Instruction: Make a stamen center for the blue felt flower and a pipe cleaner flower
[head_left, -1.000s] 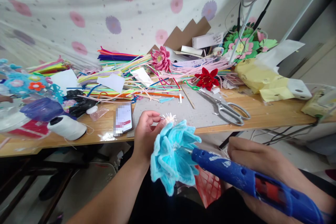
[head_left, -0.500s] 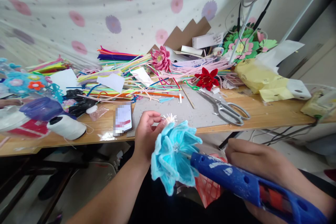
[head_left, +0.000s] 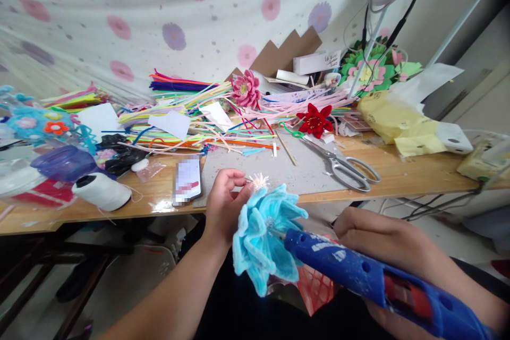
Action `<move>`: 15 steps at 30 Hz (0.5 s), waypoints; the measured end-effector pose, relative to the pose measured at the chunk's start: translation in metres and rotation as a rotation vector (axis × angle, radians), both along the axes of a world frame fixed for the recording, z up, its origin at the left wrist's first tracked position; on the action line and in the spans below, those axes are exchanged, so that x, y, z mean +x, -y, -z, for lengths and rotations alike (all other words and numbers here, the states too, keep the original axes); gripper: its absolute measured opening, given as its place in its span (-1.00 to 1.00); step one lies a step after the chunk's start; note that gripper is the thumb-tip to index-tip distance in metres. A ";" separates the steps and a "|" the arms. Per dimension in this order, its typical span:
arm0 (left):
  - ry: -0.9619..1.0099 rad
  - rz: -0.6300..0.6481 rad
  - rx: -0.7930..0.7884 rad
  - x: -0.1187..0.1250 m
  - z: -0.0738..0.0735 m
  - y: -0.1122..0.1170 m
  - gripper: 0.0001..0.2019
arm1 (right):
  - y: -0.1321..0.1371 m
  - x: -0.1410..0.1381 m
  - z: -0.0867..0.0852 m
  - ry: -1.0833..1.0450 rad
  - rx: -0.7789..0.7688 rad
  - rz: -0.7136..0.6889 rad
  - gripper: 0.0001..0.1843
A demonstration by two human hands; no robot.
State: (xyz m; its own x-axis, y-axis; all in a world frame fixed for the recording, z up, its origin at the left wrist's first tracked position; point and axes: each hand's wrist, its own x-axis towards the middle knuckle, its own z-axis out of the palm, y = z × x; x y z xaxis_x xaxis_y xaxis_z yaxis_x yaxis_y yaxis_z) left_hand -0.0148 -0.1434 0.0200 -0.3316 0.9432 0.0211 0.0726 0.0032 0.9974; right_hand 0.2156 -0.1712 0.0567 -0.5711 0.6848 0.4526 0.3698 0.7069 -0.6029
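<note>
Clasped in the right hand (head_left: 402, 244), a blue glue gun (head_left: 338, 261) points into the heart of a turquoise flower (head_left: 258, 252) before the table (head_left: 418, 176); the left hand (head_left: 221, 204), just behind, pinches a white tuft (head_left: 261, 180).

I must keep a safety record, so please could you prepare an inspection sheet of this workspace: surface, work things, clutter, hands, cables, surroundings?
Surface: wooden table, grey mat at its middle.
Work things: blue flower held in front of the table edge; the nozzle of the blue glue gun points into its centre.
Clutter: fuzzy stems piled along the back; scissors and phone at the mat's edges; thread spool on its side.
Hands: left hand pinches a white tuft; right hand grips the glue gun.
Cables: cables hang looped at upper right; others run below the table edge.
Surroundings: flower-patterned sheet behind the table.
</note>
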 end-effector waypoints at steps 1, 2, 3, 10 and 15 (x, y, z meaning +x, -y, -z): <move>-0.002 -0.006 -0.004 0.000 0.000 0.000 -0.70 | 0.000 0.001 0.000 0.004 -0.004 0.001 -0.83; -0.001 -0.013 -0.007 -0.001 0.000 0.000 -0.70 | -0.001 0.002 -0.001 0.026 -0.006 -0.003 -0.84; 0.001 -0.019 -0.009 -0.001 0.001 -0.001 -0.69 | -0.001 0.003 -0.001 0.052 -0.010 -0.010 -0.84; -0.004 -0.017 -0.020 -0.001 0.002 0.000 -0.70 | -0.001 0.003 -0.006 0.057 0.020 -0.063 -0.83; -0.022 -0.010 -0.011 -0.002 0.002 -0.001 -0.72 | -0.003 0.005 -0.003 0.073 0.081 -0.055 -0.84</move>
